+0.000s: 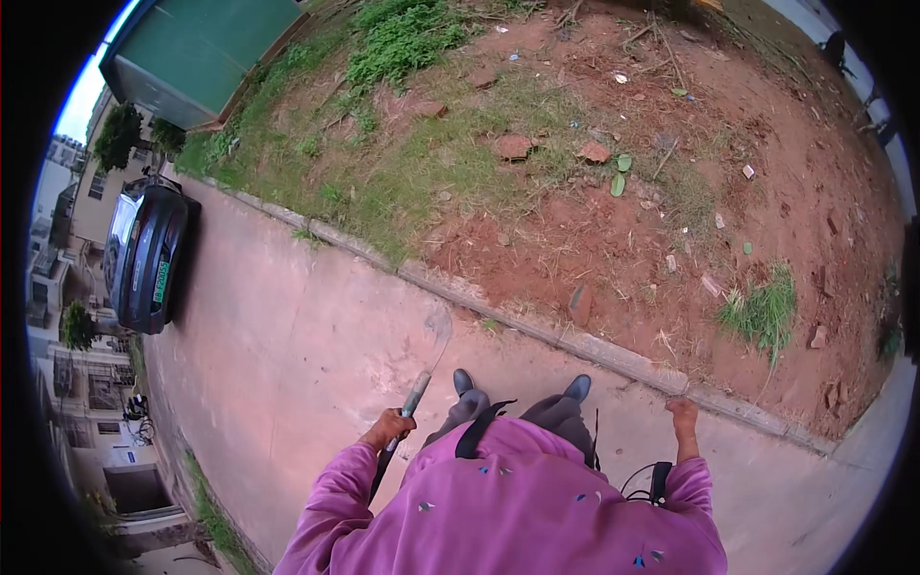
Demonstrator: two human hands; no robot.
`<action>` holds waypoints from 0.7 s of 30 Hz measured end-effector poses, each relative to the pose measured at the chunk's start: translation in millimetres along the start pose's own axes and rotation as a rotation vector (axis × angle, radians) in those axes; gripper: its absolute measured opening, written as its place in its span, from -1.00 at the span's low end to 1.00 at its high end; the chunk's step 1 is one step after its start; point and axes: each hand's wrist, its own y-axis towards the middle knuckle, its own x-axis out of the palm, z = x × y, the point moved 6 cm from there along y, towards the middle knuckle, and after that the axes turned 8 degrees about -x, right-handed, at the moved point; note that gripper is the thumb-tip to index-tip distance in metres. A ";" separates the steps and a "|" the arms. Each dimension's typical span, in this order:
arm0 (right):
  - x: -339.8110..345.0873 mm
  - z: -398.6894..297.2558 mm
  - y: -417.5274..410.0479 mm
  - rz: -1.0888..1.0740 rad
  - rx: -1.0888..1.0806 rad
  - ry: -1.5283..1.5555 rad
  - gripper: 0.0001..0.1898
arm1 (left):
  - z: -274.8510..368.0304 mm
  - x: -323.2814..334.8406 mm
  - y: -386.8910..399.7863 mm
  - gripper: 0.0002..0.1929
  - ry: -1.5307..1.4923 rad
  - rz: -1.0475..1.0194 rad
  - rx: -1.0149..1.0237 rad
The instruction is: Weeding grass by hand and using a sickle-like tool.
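Observation:
My left hand (392,427) is closed round a dark, slender rod or hose (415,395) with a greyish-green end. Its lower part runs back beside my sleeve. From its tip a thin curved line reaches over the pavement towards a small greyish patch (436,325); whether this line is a blade, a wire or water I cannot tell. Out to the right, over the pavement near the kerb, my right hand (683,411) has its fingers curled in, with nothing visible in it. A black band and a thin cable hang by my right forearm.
A stone kerb (611,353) crosses diagonally before my feet. Beyond it lie red soil, grass, broken bricks (514,146) and litter. A dark car (147,255) stands on the pavement (287,345) at the left, near a green wall (205,54). Buildings line the far left.

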 end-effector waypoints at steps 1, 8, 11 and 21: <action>12.0 -19.4 6.1 -0.008 -0.002 -0.016 -0.90 | -16.7 -10.9 8.1 -0.82 -0.032 0.003 -0.005; 145.9 -137.3 -21.2 -0.090 0.263 -0.058 -0.84 | -154.0 -75.0 77.3 -0.82 -0.002 0.049 -0.164; 226.0 -157.8 -6.3 -0.422 0.091 -0.198 -0.85 | -208.9 -107.0 91.9 -0.83 0.018 0.103 -0.190; 402.7 -371.7 38.3 -0.756 0.040 -0.340 -0.79 | -171.9 -173.8 147.4 -0.88 -0.625 0.149 -0.133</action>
